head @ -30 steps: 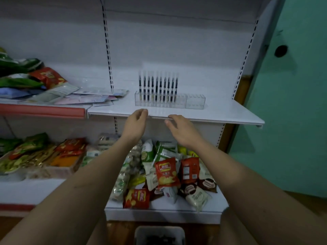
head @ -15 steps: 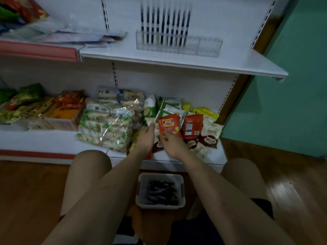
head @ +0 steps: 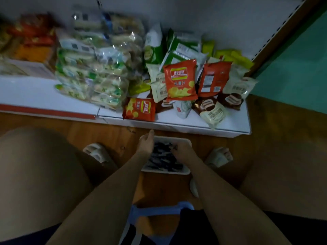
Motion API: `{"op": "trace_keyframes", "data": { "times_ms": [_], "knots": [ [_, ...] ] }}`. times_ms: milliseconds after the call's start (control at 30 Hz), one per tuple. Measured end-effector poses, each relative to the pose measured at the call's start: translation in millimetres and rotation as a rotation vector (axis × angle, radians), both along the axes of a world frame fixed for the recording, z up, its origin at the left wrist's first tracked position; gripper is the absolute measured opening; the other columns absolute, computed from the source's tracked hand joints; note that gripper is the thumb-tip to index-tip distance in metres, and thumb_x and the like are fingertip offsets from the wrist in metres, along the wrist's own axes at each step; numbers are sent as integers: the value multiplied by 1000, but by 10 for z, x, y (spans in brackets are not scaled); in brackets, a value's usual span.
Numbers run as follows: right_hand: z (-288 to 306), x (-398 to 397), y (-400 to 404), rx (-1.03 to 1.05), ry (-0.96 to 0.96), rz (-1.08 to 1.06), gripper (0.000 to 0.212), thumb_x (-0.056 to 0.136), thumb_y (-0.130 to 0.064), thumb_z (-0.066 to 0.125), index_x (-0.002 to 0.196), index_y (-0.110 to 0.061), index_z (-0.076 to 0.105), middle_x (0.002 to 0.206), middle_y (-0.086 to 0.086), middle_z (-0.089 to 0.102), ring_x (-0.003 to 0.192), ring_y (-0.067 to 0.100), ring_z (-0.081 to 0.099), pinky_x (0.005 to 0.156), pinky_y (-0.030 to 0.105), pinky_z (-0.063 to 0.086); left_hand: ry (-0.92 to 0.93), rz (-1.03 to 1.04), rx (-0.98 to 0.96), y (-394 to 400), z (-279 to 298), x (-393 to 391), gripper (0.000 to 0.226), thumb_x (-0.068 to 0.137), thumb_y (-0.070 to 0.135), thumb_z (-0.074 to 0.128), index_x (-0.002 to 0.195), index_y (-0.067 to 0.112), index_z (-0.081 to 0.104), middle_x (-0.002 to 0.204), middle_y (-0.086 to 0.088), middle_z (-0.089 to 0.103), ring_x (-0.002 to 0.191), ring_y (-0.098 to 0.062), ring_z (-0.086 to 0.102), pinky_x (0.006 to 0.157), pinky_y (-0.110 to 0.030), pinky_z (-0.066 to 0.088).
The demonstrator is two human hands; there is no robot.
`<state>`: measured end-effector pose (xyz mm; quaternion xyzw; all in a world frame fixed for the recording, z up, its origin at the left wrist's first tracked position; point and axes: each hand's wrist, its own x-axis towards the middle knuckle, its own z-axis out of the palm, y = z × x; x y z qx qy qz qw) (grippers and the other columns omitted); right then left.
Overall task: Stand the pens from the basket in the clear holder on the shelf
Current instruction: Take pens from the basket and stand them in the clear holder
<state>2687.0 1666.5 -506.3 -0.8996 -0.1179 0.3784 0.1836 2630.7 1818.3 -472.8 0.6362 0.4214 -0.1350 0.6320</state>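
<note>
Basket (head: 184, 140) holds dark pens (head: 162, 160) — both hands inside: left (head: 146, 144) loosely open, right (head: 182, 151) grip cannot tell.

Forearms bare to the elbow, no sleeves, watch or rings visible. Left hand (head: 145, 145) and right hand (head: 182, 151) uncovered, no gloves. Knees and thighs bare. Dark shorts (head: 198, 227) at the lower edge of view, hem line across both thighs. Pale open-toe slide sandals: left sandal (head: 96, 152) with one broad strap across the foot, right sandal (head: 219, 156) of matching form, toes exposed. Fine detail blurred in dim light.
</note>
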Motion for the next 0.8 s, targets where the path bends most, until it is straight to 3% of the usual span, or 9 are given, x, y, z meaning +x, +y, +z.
{"op": "trace_keyframes", "data": {
  "times_ms": [100, 233, 367, 500, 567, 633, 700, 800],
  "knots": [
    [-327, 31, 1, -63, 73, 95, 30, 100, -19, 48, 126, -9, 57, 115, 12, 63, 99, 27, 59, 91, 40, 50, 59, -2, 1, 13, -269, 44, 48, 99, 51, 39, 120, 13, 58, 120, -10, 59, 110, -28, 55, 101, -42, 43],
    [-695, 5, 118, -101, 54, 181, 25, 99, -15, 48, 122, -10, 58, 120, 12, 62, 98, 27, 59, 90, 38, 50, 96, 30, -42, 20, -511, 162, 32, 101, 46, 41, 90, 21, 58, 90, -4, 58, 86, -21, 58, 87, -42, 47],
    [-1026, -44, 282, -107, 98, 172, 33, 101, -14, 45, 134, -14, 51, 128, 12, 57, 105, 28, 59, 93, 40, 51, 149, 48, -3, 54, -723, 273, 32, 102, 45, 38, 111, 18, 54, 93, -1, 55, 89, -20, 54, 89, -38, 44],
    [-1249, -58, 319, -112, 44, 190, 42, 100, -11, 46, 142, -14, 45, 140, 14, 48, 117, 32, 55, 98, 41, 48, 138, 36, -15, 70, -851, 251, 36, 102, 43, 38, 108, 13, 57, 95, -6, 58, 82, -17, 54, 79, -34, 43],
    [-1325, -42, 285, -81, 10, 192, 35, 101, -9, 41, 133, -9, 53, 135, 15, 49, 116, 32, 52, 91, 29, 42, 132, 21, -11, 77, -908, 214, 37, 103, 39, 37, 118, 12, 59, 103, -6, 61, 87, -14, 57, 76, -27, 45],
    [-1355, -29, 266, -71, -29, 178, 31, 100, -8, 39, 124, -5, 58, 129, 16, 52, 114, 32, 51, 82, 25, 37, 145, 21, -22, 85, -942, 194, 36, 104, 36, 37, 121, 12, 57, 104, -4, 61, 87, -10, 57, 66, -21, 42],
    [-1345, -23, 273, -47, -25, 170, 28, 100, -8, 42, 122, -4, 58, 123, 16, 55, 108, 31, 55, 83, 28, 41, 152, 46, -35, 88, -952, 190, 33, 104, 33, 37, 115, 12, 59, 97, -3, 62, 87, -16, 58, 63, -22, 42],
    [-1222, 12, 268, -31, -3, 174, 25, 100, -10, 45, 123, -7, 55, 114, 16, 61, 96, 29, 61, 87, 41, 52, 142, 53, -19, 96, -905, 201, 35, 104, 32, 34, 113, 11, 61, 92, -4, 62, 89, -22, 60, 62, -25, 43]
  ]
}}
